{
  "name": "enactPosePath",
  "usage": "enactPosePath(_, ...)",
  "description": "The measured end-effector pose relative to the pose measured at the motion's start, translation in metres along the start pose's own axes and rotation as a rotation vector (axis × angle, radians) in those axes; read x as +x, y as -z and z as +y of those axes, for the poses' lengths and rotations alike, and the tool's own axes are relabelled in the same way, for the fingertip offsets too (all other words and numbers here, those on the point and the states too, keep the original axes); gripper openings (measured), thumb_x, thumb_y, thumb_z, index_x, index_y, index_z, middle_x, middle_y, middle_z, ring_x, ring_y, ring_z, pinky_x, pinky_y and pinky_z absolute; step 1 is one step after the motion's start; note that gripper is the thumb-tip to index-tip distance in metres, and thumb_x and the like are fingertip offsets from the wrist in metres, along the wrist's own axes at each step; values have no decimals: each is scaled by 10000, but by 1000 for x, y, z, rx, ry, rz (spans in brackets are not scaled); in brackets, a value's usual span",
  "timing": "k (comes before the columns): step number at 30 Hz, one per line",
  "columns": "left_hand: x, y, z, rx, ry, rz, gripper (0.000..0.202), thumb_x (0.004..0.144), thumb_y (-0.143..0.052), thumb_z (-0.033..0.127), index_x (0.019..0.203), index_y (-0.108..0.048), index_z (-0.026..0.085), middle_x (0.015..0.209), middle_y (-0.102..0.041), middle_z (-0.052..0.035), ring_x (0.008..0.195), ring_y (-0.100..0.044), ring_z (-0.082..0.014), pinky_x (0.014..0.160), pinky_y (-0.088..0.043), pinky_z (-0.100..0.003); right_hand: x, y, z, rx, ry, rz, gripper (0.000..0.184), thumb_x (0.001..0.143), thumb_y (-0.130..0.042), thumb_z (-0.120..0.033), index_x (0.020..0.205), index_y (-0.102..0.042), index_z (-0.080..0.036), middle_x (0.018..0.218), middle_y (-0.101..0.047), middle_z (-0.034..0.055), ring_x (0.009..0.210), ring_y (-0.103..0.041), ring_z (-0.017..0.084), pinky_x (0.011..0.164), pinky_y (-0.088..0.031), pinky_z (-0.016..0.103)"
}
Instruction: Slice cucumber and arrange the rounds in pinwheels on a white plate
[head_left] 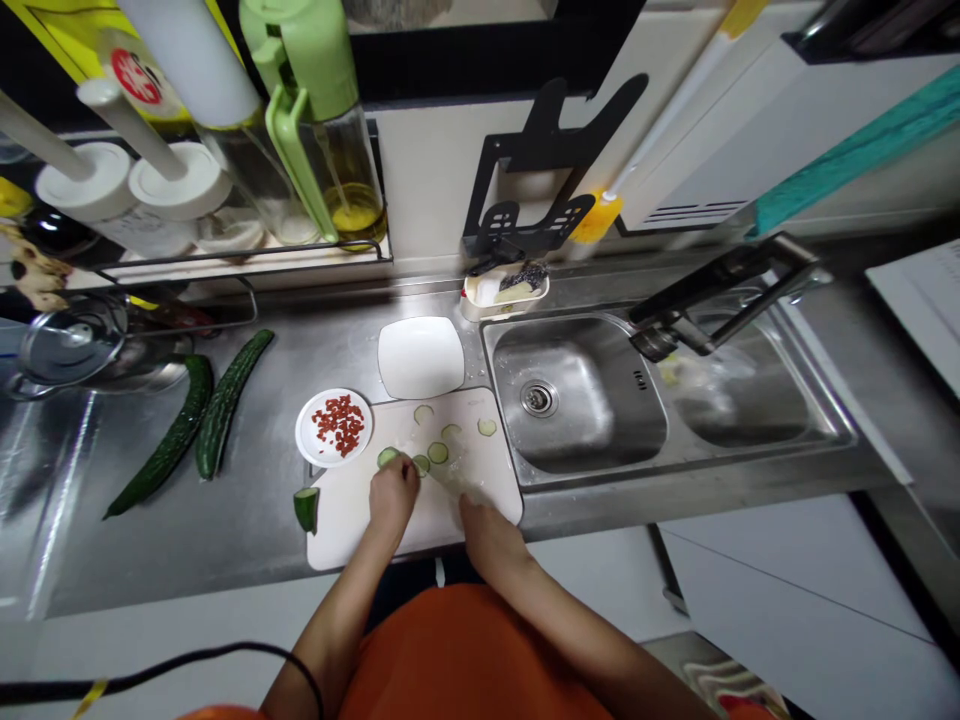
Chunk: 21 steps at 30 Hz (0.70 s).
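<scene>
My right hand [491, 535] curls over the cutting board [487, 472], contents unclear. At the board's left edge, a cucumber stub [305, 509] could roll if bumped. My left hand [395, 490], fingers bent, hides its hold beside cucumber slices [438, 453]; beyond, a white plate [420, 357].

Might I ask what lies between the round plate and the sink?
In the head view, the cutting board with cucumber slices; the square plate sits farther back.

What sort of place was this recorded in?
Most likely a kitchen: a steel double sink is set into the counter, cucumber slices lie on a cutting board, and an oil dispenser stands on the rack.
</scene>
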<state>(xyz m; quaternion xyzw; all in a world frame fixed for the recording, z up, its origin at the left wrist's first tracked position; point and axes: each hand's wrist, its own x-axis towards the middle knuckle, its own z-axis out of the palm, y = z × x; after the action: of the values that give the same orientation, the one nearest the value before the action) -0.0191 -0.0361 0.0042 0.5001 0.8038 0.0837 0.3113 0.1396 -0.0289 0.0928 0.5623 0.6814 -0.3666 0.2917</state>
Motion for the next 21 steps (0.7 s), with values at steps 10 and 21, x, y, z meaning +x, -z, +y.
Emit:
enactPosePath(10,-2,-2,3,-78,-29,31,157,875,-469,281,811,-599,220,717,-614,-14,686,-591,-141,662,-369,-239,-12,-6,22,20,0,-53,488,828,-292,18,1231,-530,-119,1041,-683,159,973,-651,261,739,-500,316)
enactPosePath(21,-4,7,2,-162,-87,110,163,845,-471,266,800,-622,226,735,-619,-1,678,-551,-125,659,-375,-222,-13,-16,36,33,-8,-63,565,796,-295,38,1300,-490,-126,1044,-685,152,997,-642,253,778,-496,336)
